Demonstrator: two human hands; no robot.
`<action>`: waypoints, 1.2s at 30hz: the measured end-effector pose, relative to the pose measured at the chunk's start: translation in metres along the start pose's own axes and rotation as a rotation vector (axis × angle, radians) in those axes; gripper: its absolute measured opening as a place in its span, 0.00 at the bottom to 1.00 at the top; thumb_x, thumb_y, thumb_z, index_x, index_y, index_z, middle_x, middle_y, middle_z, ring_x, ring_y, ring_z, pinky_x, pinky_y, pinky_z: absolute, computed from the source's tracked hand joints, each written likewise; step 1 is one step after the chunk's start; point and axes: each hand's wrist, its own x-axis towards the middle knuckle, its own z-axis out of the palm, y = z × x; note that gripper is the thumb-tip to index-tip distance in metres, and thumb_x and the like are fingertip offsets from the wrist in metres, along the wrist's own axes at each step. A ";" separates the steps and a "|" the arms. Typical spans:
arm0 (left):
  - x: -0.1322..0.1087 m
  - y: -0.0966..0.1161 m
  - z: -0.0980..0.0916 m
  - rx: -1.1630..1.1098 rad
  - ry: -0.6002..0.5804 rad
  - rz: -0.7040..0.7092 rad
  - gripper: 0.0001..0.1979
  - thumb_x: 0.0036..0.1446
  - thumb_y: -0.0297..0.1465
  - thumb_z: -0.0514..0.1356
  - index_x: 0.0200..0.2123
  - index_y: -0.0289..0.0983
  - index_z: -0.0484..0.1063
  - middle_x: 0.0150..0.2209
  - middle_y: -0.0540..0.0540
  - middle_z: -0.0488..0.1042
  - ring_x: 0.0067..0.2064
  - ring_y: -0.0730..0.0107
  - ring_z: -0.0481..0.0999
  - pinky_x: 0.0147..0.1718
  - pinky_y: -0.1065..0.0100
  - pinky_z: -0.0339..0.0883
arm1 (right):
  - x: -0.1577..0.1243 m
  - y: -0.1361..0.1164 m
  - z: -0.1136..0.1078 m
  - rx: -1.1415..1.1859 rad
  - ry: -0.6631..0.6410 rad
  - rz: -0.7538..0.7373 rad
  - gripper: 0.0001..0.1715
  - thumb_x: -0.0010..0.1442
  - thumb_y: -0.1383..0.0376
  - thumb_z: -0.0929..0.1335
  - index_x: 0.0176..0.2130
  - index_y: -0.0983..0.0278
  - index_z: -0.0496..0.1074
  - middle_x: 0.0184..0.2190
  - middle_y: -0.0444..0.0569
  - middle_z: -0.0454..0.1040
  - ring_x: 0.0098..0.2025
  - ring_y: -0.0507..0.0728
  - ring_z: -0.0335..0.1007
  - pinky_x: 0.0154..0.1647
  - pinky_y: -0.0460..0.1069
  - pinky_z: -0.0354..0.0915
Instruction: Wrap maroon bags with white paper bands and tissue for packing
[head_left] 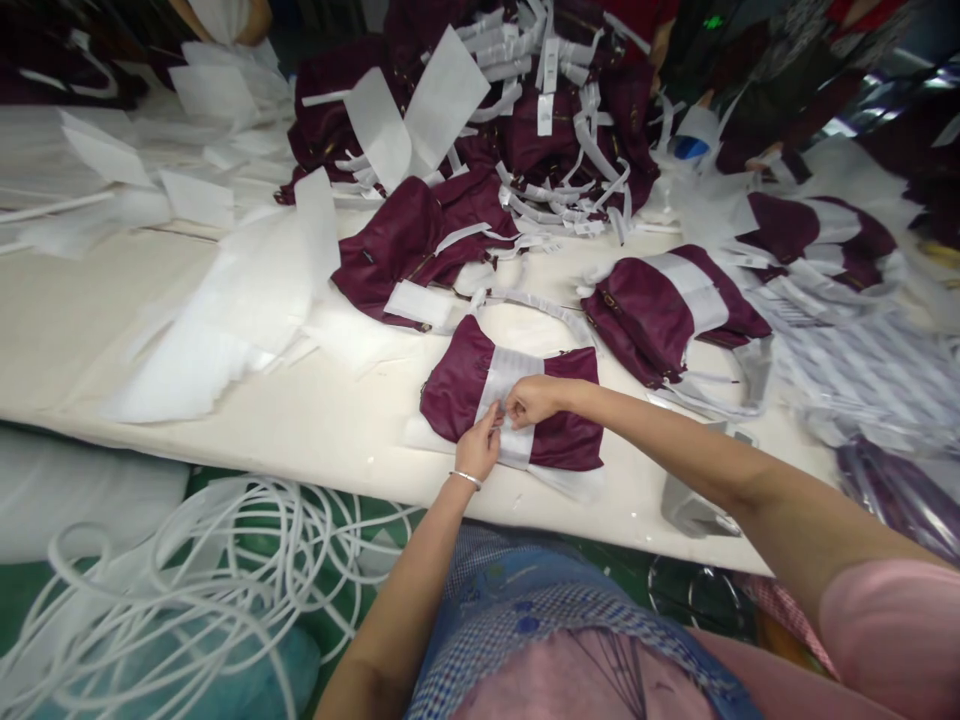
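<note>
A maroon handbag (457, 385) lies flat on the table in front of me, with a band of white wrapping sheet (511, 366) around its middle. My left hand (480, 442) and my right hand (531, 400) meet over that band, their fingers pinched together. What sits between the fingertips looks like the edge of the white sheet, though it is mostly covered. The bag's wrapped strap (541, 300) curves out behind it. A second banded maroon bag (645, 310) lies to the right, and an unbanded one (397, 240) rests behind on the left.
White sheets (217, 310) are spread on the table (300, 430) at left. A big heap of maroon bags (517, 130) with wrapped straps stands at the back. A grey tape dispenser (694, 500) sits near the front edge. Coiled white tubing (247, 560) lies below left.
</note>
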 end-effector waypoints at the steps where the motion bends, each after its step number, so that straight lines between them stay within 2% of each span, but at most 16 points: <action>1: 0.000 0.001 -0.001 0.009 0.006 -0.007 0.31 0.60 0.23 0.52 0.66 0.41 0.53 0.56 0.46 0.73 0.52 0.67 0.76 0.53 0.66 0.69 | -0.002 0.000 -0.003 0.082 -0.008 -0.023 0.13 0.53 0.58 0.71 0.36 0.64 0.78 0.27 0.43 0.77 0.27 0.51 0.67 0.29 0.44 0.56; 5: 0.000 0.002 -0.002 0.028 0.032 -0.023 0.31 0.60 0.24 0.54 0.66 0.41 0.55 0.56 0.45 0.73 0.53 0.65 0.76 0.53 0.66 0.70 | -0.014 -0.001 -0.007 0.443 -0.123 -0.135 0.22 0.54 0.50 0.70 0.38 0.65 0.78 0.29 0.44 0.76 0.31 0.52 0.67 0.33 0.44 0.60; 7: 0.001 0.000 -0.002 -0.004 0.031 -0.003 0.31 0.60 0.24 0.53 0.66 0.41 0.55 0.56 0.46 0.73 0.53 0.66 0.75 0.53 0.66 0.69 | -0.016 -0.001 -0.003 0.486 -0.190 -0.119 0.24 0.53 0.48 0.70 0.38 0.66 0.78 0.28 0.44 0.75 0.31 0.52 0.67 0.32 0.45 0.61; 9: 0.001 -0.002 0.000 -0.037 0.029 0.014 0.30 0.60 0.24 0.52 0.66 0.42 0.54 0.55 0.47 0.74 0.53 0.68 0.75 0.54 0.66 0.69 | -0.013 0.002 0.002 0.402 -0.197 -0.066 0.22 0.52 0.50 0.71 0.37 0.66 0.78 0.26 0.43 0.75 0.28 0.51 0.66 0.31 0.45 0.59; 13: 0.001 -0.005 0.003 -0.060 0.034 0.012 0.30 0.61 0.24 0.52 0.66 0.43 0.53 0.55 0.48 0.74 0.53 0.68 0.76 0.54 0.65 0.69 | 0.002 0.005 0.008 0.027 -0.086 0.018 0.14 0.52 0.55 0.71 0.34 0.63 0.78 0.26 0.43 0.76 0.26 0.51 0.66 0.28 0.45 0.56; 16: 0.001 -0.005 0.004 -0.066 0.039 0.012 0.30 0.61 0.24 0.51 0.66 0.43 0.54 0.55 0.48 0.74 0.52 0.69 0.76 0.53 0.66 0.69 | 0.008 0.003 0.005 -0.223 -0.040 0.027 0.11 0.53 0.57 0.71 0.33 0.61 0.78 0.28 0.45 0.78 0.30 0.53 0.70 0.27 0.46 0.53; 19: 0.000 -0.003 0.003 -0.080 0.051 0.013 0.30 0.61 0.24 0.51 0.66 0.43 0.54 0.54 0.48 0.74 0.51 0.70 0.76 0.53 0.67 0.69 | 0.010 -0.001 0.002 -0.364 -0.042 0.042 0.10 0.53 0.58 0.71 0.34 0.61 0.79 0.31 0.47 0.79 0.34 0.56 0.73 0.29 0.46 0.54; 23: -0.001 -0.003 0.003 -0.093 0.054 0.013 0.31 0.60 0.23 0.51 0.66 0.44 0.53 0.54 0.49 0.74 0.51 0.70 0.76 0.54 0.65 0.70 | 0.015 -0.007 0.002 -0.490 -0.068 0.081 0.13 0.53 0.58 0.71 0.35 0.62 0.80 0.33 0.52 0.80 0.37 0.60 0.75 0.32 0.48 0.59; 29: -0.001 -0.002 0.004 -0.052 0.062 0.022 0.31 0.61 0.24 0.51 0.66 0.44 0.52 0.54 0.48 0.74 0.51 0.70 0.76 0.53 0.66 0.70 | 0.020 -0.012 0.003 -0.590 -0.044 0.105 0.20 0.52 0.56 0.73 0.37 0.70 0.79 0.33 0.61 0.80 0.36 0.66 0.76 0.33 0.52 0.63; 32: -0.004 0.001 0.002 0.051 0.035 0.055 0.29 0.62 0.27 0.51 0.66 0.44 0.53 0.57 0.47 0.72 0.54 0.68 0.74 0.55 0.64 0.69 | 0.019 -0.009 0.002 -0.597 -0.021 0.098 0.22 0.51 0.54 0.74 0.37 0.71 0.79 0.33 0.63 0.79 0.37 0.68 0.76 0.34 0.52 0.63; 36: -0.014 0.007 0.002 0.291 -0.045 0.191 0.22 0.65 0.33 0.52 0.61 0.44 0.63 0.64 0.44 0.62 0.62 0.62 0.65 0.61 0.56 0.61 | 0.018 0.007 -0.003 -0.582 0.035 0.113 0.25 0.52 0.50 0.73 0.38 0.69 0.78 0.36 0.62 0.79 0.39 0.67 0.75 0.33 0.51 0.61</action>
